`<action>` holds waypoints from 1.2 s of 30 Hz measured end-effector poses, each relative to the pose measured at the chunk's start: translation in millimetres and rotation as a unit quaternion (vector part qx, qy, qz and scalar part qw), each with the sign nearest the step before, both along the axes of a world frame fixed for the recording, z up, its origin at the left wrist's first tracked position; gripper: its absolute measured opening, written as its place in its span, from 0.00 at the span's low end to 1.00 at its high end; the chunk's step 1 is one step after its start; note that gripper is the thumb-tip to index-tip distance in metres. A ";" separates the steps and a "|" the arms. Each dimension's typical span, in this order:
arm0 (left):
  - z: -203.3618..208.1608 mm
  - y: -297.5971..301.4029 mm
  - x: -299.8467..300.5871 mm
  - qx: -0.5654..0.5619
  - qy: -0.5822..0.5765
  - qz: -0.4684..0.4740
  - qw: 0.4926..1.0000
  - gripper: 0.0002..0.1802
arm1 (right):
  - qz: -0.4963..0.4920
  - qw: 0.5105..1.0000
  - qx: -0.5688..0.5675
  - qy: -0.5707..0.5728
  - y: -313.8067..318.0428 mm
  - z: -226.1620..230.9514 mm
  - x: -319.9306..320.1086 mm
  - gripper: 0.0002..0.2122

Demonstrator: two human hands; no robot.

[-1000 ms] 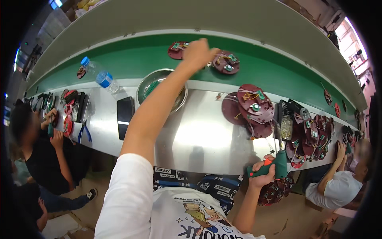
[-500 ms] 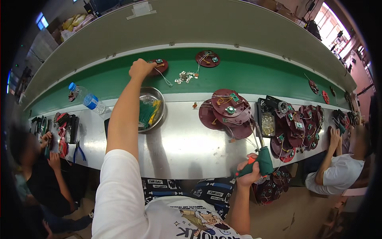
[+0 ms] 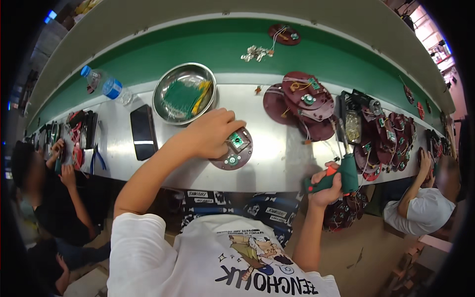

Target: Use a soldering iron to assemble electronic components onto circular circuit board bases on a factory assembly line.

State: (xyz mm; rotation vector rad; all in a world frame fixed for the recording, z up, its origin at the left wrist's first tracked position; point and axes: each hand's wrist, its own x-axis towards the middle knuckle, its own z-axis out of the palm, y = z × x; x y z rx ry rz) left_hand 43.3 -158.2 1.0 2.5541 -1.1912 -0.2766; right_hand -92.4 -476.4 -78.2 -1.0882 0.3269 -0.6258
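My left hand [image 3: 212, 133] grips the upper left edge of a round maroon disc [image 3: 243, 159] just above the steel table. The disc carries a small green circuit board and a round component; my fingers partly hide it. In my right hand [image 3: 326, 193] is a green soldering gun [image 3: 350, 173] with an orange-red trigger, its metal tube pointing up and away. Just beyond the gun's tip lies a pile of similar maroon discs [image 3: 309, 101] with wires and boards attached. A steel bowl [image 3: 211, 104] of green and yellow wires sits past my left hand.
A black phone [image 3: 143, 132] and a water bottle [image 3: 110, 87] are at the left. Small metal parts [image 3: 256, 53] and another wired disc [image 3: 284, 34] lie on the green shelf. At the right stand a dark tray [image 3: 352, 123] and more discs [image 3: 391, 138]. Co-workers sit on both sides.
My left hand has come back from the green shelf toward me, bringing a maroon disc over the steel table. My right hand still holds the soldering gun. The view has shifted.
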 end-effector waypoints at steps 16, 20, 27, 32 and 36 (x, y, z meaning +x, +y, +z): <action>-43.4 -27.0 -98.7 -0.291 -0.158 0.314 0.890 0.05 | 0.108 0.993 -0.055 -0.011 -2.4 2.7 -8.9 0.16; -60.9 -35.4 -99.5 -0.272 -0.189 0.325 0.886 0.08 | 0.104 0.993 -0.056 -0.017 -0.6 3.4 -6.8 0.16; -60.0 -38.1 -102.5 -0.297 -0.239 0.315 0.869 0.13 | 0.273 0.957 -0.091 -0.030 10.3 5.9 -20.8 0.20; -62.9 -42.9 -101.7 -0.297 -0.217 0.347 0.863 0.09 | 0.327 0.931 -0.156 0.041 35.2 10.4 -38.3 0.20; -74.0 -41.6 -96.2 -0.287 -0.268 0.332 0.858 0.07 | 0.326 0.893 -0.310 0.036 39.0 9.0 -36.9 0.15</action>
